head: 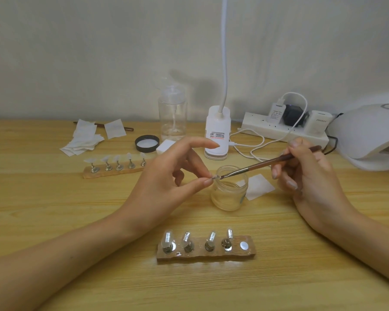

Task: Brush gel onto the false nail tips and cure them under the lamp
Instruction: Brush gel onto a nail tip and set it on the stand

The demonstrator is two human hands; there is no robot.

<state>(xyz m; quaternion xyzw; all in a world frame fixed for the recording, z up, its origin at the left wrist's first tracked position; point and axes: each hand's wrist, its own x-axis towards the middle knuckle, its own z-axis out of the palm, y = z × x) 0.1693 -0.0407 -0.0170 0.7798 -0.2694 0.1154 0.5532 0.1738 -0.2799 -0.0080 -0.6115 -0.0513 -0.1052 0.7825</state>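
— Where's the nail tip (215,176) right now?

— Just above the left rim of the open glass jar (229,189). The left hand (166,176) pinches it between thumb and a curled finger; those fingers (198,184) are closed narrowly on it, and the forefinger sticks out straight above the jar.

— And the brush (270,163)?

— It slants across the top of the jar. The right hand (305,173), to the right of the jar, grips the brown handle with its fingers (281,169) wrapped round it like a pen. The bristles seem to touch the tip's right edge, clear of the thumb.

— The other tips?

— In front of the jar, nearer the person, a wooden holder (206,252) lies on the counter (54,209). It has four tips upright on small stands and one bare metal disc at its right end. Behind and left of the jar, a second holder (115,170) carries five tips.

— The curing lamp (368,135)?

— Far right of the jar, a white dome partly cut off by the picture's edge.

— Anything else?

— A white pad (258,186) lies just right of the jar. Behind the jar stand a desk lamp (217,133), a power strip (279,129) and a clear pump bottle (172,113). A black lid (147,143) and loose wipes (83,138) lie behind and to its left.
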